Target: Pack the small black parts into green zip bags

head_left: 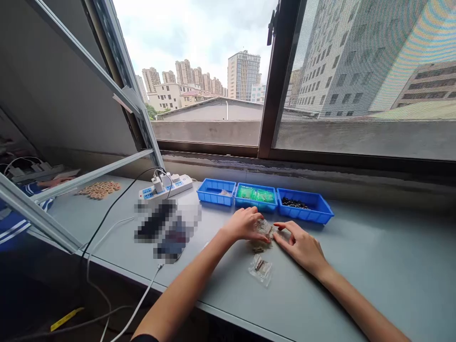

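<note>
Head view: The left hand (249,225) is curling its fingers and thumb around a clear bag (262,226) and appears to be clamping it, although the exact contact is hiding under the fingers. The bag is lying between the two hands, above the desk (384,270). The right hand (301,247) is facing it from the other side, with thumb and forefinger standing apart at the edge of the bag; whether the fingertips are touching it, one cannot tell

Beneath the left hand, some small brownish pieces (259,249) are showing. Nearer the person, a second clear bag (261,270) is lying flat on the desk, apart from both hands, and is containing similar slender pieces. Beyond the hands, three blue trays are standing in a row: the left tray (213,198) is holding a little pale material, the middle tray (254,206) green packets (255,194), and the right tray (302,215) small dark parts (294,203)

Step in hand, as judged: the hands are handling the bag and its contents, the left steadying, the right preparing to assist. The next move is likely calling for a light, precise pinch by the right thumb and forefinger, with the left grip remaining firm so that no pieces are spilling
</note>
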A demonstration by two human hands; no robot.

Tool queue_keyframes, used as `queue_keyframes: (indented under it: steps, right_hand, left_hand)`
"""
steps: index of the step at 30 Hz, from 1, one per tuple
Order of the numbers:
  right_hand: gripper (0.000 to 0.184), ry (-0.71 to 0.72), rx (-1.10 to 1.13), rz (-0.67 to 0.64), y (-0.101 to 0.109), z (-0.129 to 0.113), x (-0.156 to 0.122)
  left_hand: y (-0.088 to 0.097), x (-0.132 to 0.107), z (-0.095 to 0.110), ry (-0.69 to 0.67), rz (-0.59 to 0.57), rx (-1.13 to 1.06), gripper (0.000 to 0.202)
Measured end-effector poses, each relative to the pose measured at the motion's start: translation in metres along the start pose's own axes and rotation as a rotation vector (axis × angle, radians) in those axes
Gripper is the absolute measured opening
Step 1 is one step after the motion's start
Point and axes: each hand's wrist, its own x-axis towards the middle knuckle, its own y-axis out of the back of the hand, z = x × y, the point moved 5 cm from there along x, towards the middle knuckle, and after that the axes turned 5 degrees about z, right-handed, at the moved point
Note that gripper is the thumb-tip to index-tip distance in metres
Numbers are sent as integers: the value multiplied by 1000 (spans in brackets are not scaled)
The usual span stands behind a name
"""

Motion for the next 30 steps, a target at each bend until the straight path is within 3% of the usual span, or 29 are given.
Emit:
queue_keyframes:
  steps: [4,9,16,22,30]
  right_hand:
    - [31,50,-13,1,-1,-4,0]
    - [35,-38,9,12,2,-3,2]
    - [23,-4,58,19,5,-5,1]
    - [39,57,166,122,11,-8,-1]
    - [37,85,171,306,31,-9,-2]
  left_hand:
    - [-2,1,0,7,-33,-7,49]
    - [1,4,8,-51,13,-48,34]
    - [-1,6,15,-107,8,-46,24]
    - [0,6,12,-132,59,-45,23]
    - [0,5,9,-124,99,-92,27]
